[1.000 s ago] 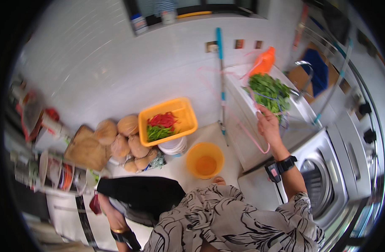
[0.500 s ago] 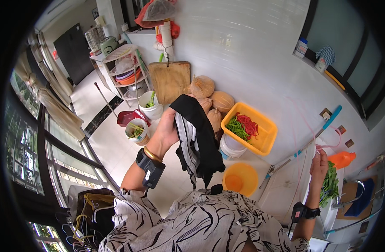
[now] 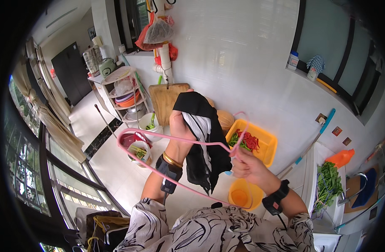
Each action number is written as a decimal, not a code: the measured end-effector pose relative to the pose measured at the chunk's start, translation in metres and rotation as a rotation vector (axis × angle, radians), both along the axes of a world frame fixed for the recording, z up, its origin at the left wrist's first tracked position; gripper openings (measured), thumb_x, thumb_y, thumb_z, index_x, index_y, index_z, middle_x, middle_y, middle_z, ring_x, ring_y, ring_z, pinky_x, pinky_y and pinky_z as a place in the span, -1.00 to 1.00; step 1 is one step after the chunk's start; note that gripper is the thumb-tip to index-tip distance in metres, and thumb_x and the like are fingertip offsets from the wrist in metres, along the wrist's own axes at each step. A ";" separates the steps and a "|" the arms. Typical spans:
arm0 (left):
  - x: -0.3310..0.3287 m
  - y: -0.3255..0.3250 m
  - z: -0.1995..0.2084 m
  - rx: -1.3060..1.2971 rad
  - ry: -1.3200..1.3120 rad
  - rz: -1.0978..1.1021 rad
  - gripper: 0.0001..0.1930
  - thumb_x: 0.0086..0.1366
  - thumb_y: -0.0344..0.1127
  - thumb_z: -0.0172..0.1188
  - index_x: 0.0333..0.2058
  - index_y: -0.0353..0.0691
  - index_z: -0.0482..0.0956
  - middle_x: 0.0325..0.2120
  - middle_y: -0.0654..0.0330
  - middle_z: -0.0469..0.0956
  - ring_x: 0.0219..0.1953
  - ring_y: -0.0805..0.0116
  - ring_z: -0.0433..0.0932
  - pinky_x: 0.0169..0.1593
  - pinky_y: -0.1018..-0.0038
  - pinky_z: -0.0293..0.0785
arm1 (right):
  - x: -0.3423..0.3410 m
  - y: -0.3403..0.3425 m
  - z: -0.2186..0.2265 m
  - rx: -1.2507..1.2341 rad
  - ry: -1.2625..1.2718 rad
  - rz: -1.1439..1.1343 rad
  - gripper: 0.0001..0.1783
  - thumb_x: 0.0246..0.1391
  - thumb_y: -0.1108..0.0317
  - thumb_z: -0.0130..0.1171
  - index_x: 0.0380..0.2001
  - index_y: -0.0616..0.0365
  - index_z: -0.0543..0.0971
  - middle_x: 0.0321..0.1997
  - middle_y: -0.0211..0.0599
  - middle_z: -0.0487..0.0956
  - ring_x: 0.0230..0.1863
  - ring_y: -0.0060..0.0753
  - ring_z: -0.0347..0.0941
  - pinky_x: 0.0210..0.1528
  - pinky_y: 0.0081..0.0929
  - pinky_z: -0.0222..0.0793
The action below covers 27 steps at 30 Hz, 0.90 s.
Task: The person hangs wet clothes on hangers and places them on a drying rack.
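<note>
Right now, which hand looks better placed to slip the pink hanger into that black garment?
Probably the right hand: it grips the pink hanger near its hook, while the left hand is occupied holding up the black garment.

Black-and-white garment (image 3: 203,143), bunched, hanging limp, held up mid-air. Pink wire hanger (image 3: 175,140), tilted, crossing in front of garment.

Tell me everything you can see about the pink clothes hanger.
The pink clothes hanger is a thin frame, plastic-coated wire by its look, a wide triangle with a hook near the right hand. It is held in the air, tilted, in front of the person. The right hand grips it below the hook; the left hand holds up a black and white garment, which the hanger's upper bar crosses. Its long lower bar passes over the left forearm.
</note>
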<state>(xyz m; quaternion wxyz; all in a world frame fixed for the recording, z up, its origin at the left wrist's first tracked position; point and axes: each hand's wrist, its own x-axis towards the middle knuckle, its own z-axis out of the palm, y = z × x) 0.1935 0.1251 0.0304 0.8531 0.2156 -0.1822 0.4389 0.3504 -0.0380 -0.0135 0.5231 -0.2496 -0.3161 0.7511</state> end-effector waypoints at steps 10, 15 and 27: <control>-0.029 -0.012 0.009 -0.005 0.031 0.087 -0.74 0.22 -0.32 -0.10 -0.16 -0.30 0.40 -0.32 0.19 0.47 -0.26 0.28 0.45 -0.09 0.36 0.37 | -0.071 0.026 -0.014 0.124 0.149 0.309 -0.71 0.22 0.15 -0.24 -0.27 0.06 0.42 -0.80 -0.62 -0.01 -0.81 -0.78 -0.18 -0.76 -0.73 -0.23; -0.047 -0.030 -0.007 -0.074 0.477 0.105 -0.73 0.24 -0.26 -0.10 -0.18 -0.29 0.42 -0.36 0.17 0.52 -0.34 0.36 0.52 -0.21 0.46 0.47 | -0.050 0.040 0.002 0.687 -0.987 -0.040 -0.70 -0.06 0.19 0.21 -0.58 0.25 0.53 -0.73 -0.56 0.38 -0.68 -0.80 0.12 -0.66 -0.70 0.04; -0.074 -0.053 -0.058 1.220 1.657 0.748 -0.65 0.07 -0.40 0.15 -0.14 -0.36 0.39 -0.30 0.08 0.50 -0.26 0.36 0.47 -0.16 0.45 0.35 | 0.056 0.027 0.087 0.889 -1.076 -0.561 -0.73 -0.18 0.49 0.26 -0.74 0.30 0.37 -0.78 -0.60 0.28 -0.69 -0.83 0.11 -0.68 -0.76 0.01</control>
